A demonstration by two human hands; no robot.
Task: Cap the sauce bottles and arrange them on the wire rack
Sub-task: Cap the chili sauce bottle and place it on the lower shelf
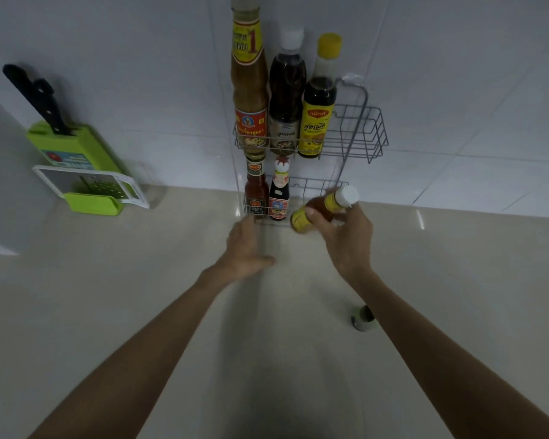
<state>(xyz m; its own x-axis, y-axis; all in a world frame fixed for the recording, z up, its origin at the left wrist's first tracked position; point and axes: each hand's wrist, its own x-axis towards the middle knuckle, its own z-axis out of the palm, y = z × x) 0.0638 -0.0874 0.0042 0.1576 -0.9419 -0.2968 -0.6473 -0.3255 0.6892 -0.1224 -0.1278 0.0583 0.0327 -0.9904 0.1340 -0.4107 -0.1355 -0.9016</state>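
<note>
Right hand (346,239) grips a tilted white-capped sauce bottle (322,209) beside the wire rack's (355,131) open lower-right slot; left hand (246,248) hovers open, empty.

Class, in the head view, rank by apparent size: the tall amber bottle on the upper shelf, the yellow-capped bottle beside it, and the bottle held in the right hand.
1. Tall amber bottle
2. Yellow-capped bottle
3. Held bottle, tilted and partly hidden by fingers, yet clearly smallest.

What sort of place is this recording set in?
Most likely a home kitchen: a wire rack of sauce bottles on a tiled wall, a knife in a green holder, and a pale countertop.
</note>
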